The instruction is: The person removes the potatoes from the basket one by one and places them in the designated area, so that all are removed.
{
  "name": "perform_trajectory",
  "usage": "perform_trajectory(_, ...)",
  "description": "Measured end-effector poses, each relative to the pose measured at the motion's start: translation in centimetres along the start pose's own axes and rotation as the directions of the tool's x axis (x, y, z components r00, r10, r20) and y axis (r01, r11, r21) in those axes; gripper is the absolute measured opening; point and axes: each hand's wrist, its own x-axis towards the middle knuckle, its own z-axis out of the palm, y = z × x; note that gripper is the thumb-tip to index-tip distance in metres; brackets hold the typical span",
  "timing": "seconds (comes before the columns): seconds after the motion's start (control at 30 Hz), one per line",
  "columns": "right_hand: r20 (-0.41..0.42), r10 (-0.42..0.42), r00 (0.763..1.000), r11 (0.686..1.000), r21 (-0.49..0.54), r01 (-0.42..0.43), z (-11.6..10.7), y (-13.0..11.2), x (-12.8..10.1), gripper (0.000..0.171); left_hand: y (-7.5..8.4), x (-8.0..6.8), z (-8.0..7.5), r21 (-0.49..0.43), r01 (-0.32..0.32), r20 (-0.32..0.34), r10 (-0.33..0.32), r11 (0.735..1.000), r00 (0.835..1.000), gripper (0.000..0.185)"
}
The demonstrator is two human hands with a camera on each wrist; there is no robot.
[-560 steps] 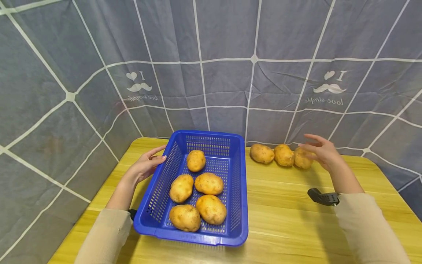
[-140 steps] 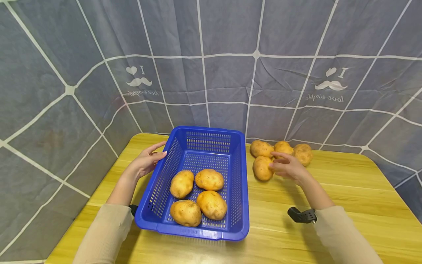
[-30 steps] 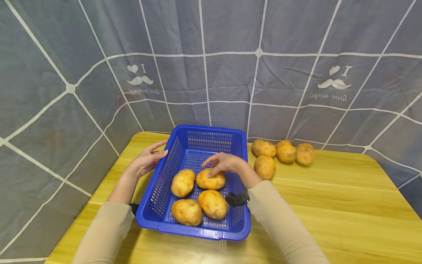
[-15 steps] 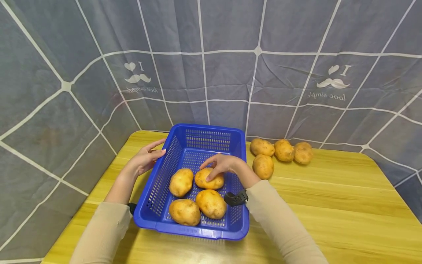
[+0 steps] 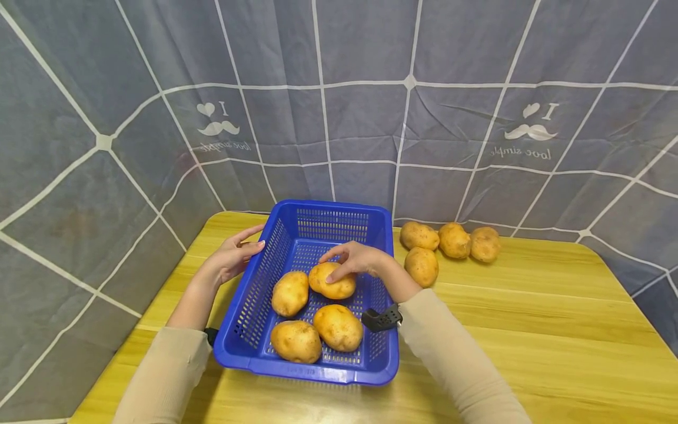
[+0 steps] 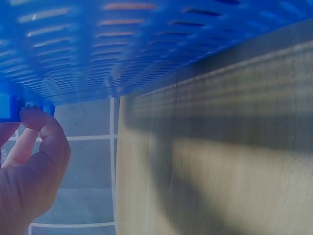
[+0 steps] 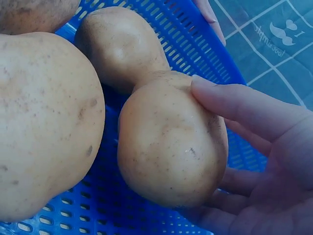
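We wear a beige left sleeve (image 5: 164, 374) and a matching right sleeve (image 5: 461, 356), both ending short of our bare left hand (image 5: 231, 257) and bare right hand (image 5: 356, 259). Beside the right cuff (image 5: 412, 309) sits our black, bent wrist mount (image 5: 382, 318), pitted with small slots; a black fitting (image 5: 211, 336) peeks out at the left cuff (image 5: 188, 338).

The left forearm (image 5: 164, 374) slants forward and inward, its left grip (image 5: 232, 259) holding with the thumb apart from the index finger. The right forearm (image 5: 458, 356) angles forward and leftward; its right grip (image 5: 356, 259), back upward, pinches between thumb and curved fingers.
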Motion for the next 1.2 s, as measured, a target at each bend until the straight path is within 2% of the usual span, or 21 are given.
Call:
perform_trajectory(0.4, -0.058, -0.039, 0.998, 0.995, 0.094, 0.045, -0.5, -0.7, -1.5, 0.048, -0.2, 0.0, 0.0, 0.006, 0.006, -0.003, -0.006, 1.0, 1.0, 0.066)
perform_trajectory(0.6, -0.09, -0.093, 0.992, 0.988, 0.115, 0.103, -0.7, -0.8, -2.2, 0.048, -0.3, -0.1, 0.0, 0.004, 0.0, 0.006, -0.001, 1.0, 1.0, 0.067)
perform_trajectory(1.0, -0.14, -0.154, 0.978, 0.982, 0.086, 0.166, -1.6, -1.5, -4.1, 0.048, -0.1, -0.1, -0.1, -0.011, 0.002, 0.014, -0.001, 1.0, 1.0, 0.067)
perform_trajectory(1.2, -0.163, -0.154, 0.974, 0.983, 0.077, 0.169, -2.5, -1.5, -5.1, 0.048, 0.0, 0.1, 0.1, -0.002, -0.003, 0.011, 0.003, 1.0, 1.0, 0.066)
